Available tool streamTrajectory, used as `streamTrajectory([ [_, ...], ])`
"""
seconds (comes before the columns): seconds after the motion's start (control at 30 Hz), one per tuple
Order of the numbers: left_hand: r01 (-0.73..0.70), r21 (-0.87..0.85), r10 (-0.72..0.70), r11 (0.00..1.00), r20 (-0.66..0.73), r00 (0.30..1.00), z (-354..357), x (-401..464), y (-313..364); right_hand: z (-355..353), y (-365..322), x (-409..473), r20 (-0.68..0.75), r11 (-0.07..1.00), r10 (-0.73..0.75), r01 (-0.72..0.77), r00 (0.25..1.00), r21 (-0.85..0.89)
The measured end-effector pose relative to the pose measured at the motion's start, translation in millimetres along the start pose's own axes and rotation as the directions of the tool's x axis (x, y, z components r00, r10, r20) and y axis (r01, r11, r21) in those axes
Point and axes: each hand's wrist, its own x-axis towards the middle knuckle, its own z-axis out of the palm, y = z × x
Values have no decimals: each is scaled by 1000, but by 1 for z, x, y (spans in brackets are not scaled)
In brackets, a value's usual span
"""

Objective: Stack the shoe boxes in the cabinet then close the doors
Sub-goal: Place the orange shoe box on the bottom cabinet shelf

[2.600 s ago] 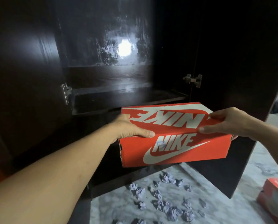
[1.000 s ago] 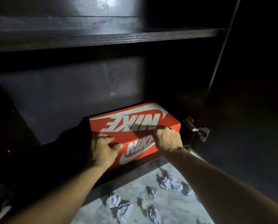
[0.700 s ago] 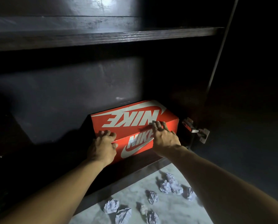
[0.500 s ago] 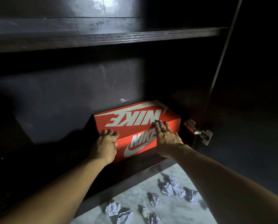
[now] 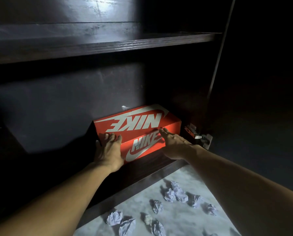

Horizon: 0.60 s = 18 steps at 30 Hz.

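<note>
An orange shoe box (image 5: 139, 122) with white lettering rests on the bottom board of the dark cabinet (image 5: 60, 103), toward its right side. My left hand (image 5: 109, 149) lies flat against the box's front left corner, fingers spread. My right hand (image 5: 173, 143) lies flat against the front right edge, fingers stretched out over the lid's rim. Neither hand grips the box. The right cabinet door (image 5: 261, 82) stands open, with a metal hinge (image 5: 199, 136) beside the box.
A dark shelf (image 5: 108, 43) runs across above the box. Several crumpled paper balls (image 5: 176, 193) lie on the pale marble floor (image 5: 176, 220) in front of the cabinet's base edge. The cabinet's left part is in deep shadow.
The box went from being held in the air down onto the bottom board and slid deeper and to the right. My hands let go of it and now press flat against its front.
</note>
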Motion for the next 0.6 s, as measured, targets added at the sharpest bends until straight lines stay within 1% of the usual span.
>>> streamTrajectory([
  [0.03,-29,-30,28,999,-22,999,0,-2,5,-2,3,-7,-20,1000,-8,8,1000,11],
  [0.1,-92,-133,94,987,7,996,-8,-12,20,-12,7,-26,-63,999,-6,9,998,37],
  [0.17,-150,-217,168,965,64,984,-19,-23,37,-23,15,-45,-63,999,9,-7,998,32],
  [0.23,-198,-245,242,949,167,956,-31,-34,58,-36,22,-71,-54,998,16,-12,998,68],
  [0.27,-217,-251,278,944,244,929,-39,-40,70,-42,27,-84,-48,996,22,-17,999,85],
  [0.33,-276,-225,346,934,394,852,-56,-54,96,-54,33,-112,-22,996,36,-34,999,85],
  [0.4,-383,-152,404,911,511,759,-70,-69,125,-63,47,-142,0,997,51,-50,999,66],
  [0.5,-511,-83,444,856,625,642,-84,-93,166,-71,66,-186,58,999,47,-47,997,10],
  [0.6,-612,-83,477,787,711,517,-88,-115,206,-76,88,-231,115,995,84,-77,990,-62],
])
